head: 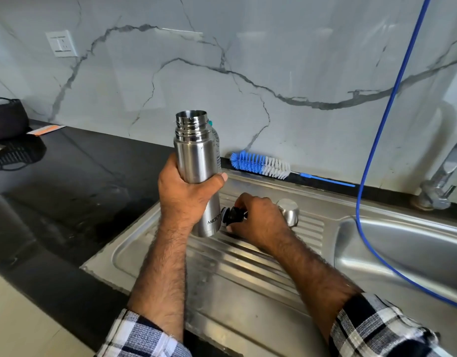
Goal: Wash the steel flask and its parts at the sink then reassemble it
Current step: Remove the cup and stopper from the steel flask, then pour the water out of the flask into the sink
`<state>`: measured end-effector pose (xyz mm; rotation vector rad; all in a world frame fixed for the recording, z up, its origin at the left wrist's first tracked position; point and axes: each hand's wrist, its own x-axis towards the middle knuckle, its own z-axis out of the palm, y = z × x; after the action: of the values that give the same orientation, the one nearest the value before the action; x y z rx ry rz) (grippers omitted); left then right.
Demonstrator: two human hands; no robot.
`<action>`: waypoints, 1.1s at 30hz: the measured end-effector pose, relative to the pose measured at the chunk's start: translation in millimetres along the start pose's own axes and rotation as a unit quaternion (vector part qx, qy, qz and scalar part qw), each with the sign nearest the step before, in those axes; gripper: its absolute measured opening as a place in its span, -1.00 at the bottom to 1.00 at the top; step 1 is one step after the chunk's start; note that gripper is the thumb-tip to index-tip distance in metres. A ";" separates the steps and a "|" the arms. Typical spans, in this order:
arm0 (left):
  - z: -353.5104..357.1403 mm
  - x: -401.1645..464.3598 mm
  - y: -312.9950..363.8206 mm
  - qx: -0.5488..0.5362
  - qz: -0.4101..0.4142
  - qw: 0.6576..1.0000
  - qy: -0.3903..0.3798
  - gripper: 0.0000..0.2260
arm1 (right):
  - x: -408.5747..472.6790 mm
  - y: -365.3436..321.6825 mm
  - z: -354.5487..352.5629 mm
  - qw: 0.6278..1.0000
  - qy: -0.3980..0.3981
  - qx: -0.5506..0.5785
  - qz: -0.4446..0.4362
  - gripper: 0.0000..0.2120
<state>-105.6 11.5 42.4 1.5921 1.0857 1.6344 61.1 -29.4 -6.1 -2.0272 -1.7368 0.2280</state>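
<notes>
The steel flask (196,155) stands upright on the ribbed drainboard (243,264), its threaded mouth uncovered. My left hand (186,194) is wrapped around its middle. Just right of the flask's base, my right hand (258,222) grips the black inner stopper (234,215) low over the drainboard. The steel cup lid (289,210) rests upside down on the drainboard behind my right hand, partly hidden by it.
A blue-and-white bottle brush (261,164) lies along the wall behind the sink. The sink basin (402,253) is at right, with the tap (441,184) above it and a blue hose (376,140) hanging into it. A black counter (67,176) stretches left, with a dark bag (6,117).
</notes>
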 end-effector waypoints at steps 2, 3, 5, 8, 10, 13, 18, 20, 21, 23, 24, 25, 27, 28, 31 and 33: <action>-0.8 0.0 0.4 -0.002 -0.001 1.000 0.002 -0.41 | 0.1 0.4 -0.1 1.000 -0.009 0.006 0.000 -0.47; -1.3 0.1 0.1 -0.001 -0.001 1.000 0.003 -0.41 | -0.2 0.4 0.1 1.000 -0.012 0.005 -0.001 -0.45; -1.4 -0.2 0.1 -0.003 0.001 1.000 0.000 -0.42 | -0.4 1.5 0.5 1.000 -0.016 -0.003 -0.004 -0.44; -0.6 -1.6 0.0 -0.009 0.004 1.000 -0.006 -0.42 | 0.0 3.0 -1.7 1.000 -0.018 -0.004 0.000 -0.42; -1.1 -2.0 0.5 -0.015 0.003 1.000 -0.007 -0.41 | -0.8 6.4 -9.3 1.000 -0.008 0.022 0.009 -0.41; 0.5 -3.7 0.7 -0.026 -0.008 1.000 -0.014 -0.44 | -4.1 14.6 -38.2 0.994 0.041 0.100 0.027 -0.57; 20.6 -25.9 13.5 -0.051 -0.029 0.996 -0.074 -0.47 | -36.8 4.0 -117.4 0.913 0.203 0.354 0.000 -0.74; 35.0 -40.8 26.1 -0.060 -0.022 0.992 -0.105 -0.49 | -57.8 -6.0 -141.2 0.914 0.181 0.359 -0.050 -0.59; 44.1 -49.6 33.5 -0.067 -0.015 0.990 -0.124 -0.50 | -68.6 -8.6 -150.3 0.925 0.154 0.339 -0.068 -0.53; 58.6 -66.1 44.8 -0.089 -0.002 0.983 -0.160 -0.53 | -80.2 -10.8 -156.7 0.949 0.106 0.282 -0.088 -0.56; 67.3 -76.6 55.0 -0.106 0.007 0.978 -0.179 -0.54 | -87.5 -6.4 -162.9 0.958 0.103 0.252 -0.088 -0.57; 73.5 -85.8 61.0 -0.118 0.012 0.975 -0.189 -0.54 | -92.3 -1.4 -166.3 0.964 0.106 0.229 -0.081 -0.55; 86.2 -102.3 73.7 -0.138 0.007 0.969 -0.205 -0.54 | -103.4 11.2 -176.8 0.965 0.125 0.226 -0.045 -0.49; 91.8 -108.3 77.7 -0.147 0.004 0.966 -0.213 -0.54 | -109.2 17.6 -181.3 0.962 0.135 0.236 -0.029 -0.48; 110.2 -124.1 90.8 -0.160 0.002 0.955 -0.249 -0.46 | -128.4 38.8 -193.5 0.943 0.177 0.281 -0.028 -0.47; 119.5 -134.0 97.1 -0.135 0.005 0.948 -0.288 -0.37 | -139.2 51.0 -200.4 0.924 0.197 0.327 -0.036 -0.57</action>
<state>36.9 -134.2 53.9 1.7254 0.5228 1.1404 162.6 -215.8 124.6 -1.3998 -1.2567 0.3026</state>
